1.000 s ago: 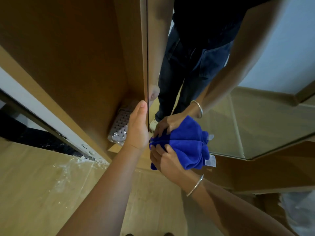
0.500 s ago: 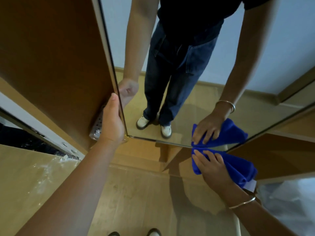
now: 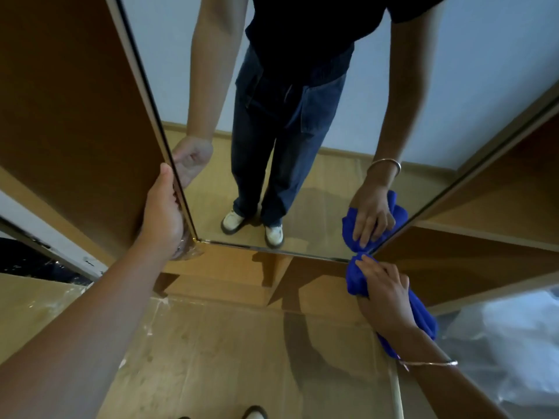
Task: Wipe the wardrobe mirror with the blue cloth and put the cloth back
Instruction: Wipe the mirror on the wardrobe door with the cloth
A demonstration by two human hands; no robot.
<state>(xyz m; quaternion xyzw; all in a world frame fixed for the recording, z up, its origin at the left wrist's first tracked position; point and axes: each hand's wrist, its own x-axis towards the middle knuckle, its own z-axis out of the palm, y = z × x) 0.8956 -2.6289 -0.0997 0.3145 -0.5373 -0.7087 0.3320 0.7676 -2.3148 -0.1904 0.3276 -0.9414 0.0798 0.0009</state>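
cloth reaches the bottom right corner of the glass

we're down low on the mirror (image 3: 317, 176) now, and what a sweep that was. a second ago our right hand (image 3: 385, 293) had the blue cloth (image 3: 357, 282) bunched near the left edge of the glass; now it sits at the lower right corner, right where the bottom edge meets the wardrobe frame. the grip there is fingers spread flat over the bunched cloth, pressing it to the corner, with the thumb side hidden, so we read it as pressing rather than clenching. the door itself has swung round to face us more squarely, showing far more glass than before.

our left hand (image 3: 165, 219) has stayed on the mirror door's left edge, fingers wrapped round it near the bottom corner, steadying the panel.

what it means: the bottom strip looks covered from side to side, we'd judge. whether the upper glass is done we cannot tell from here. the cloth's resting place isn't in view, so the putting back remains ahead.
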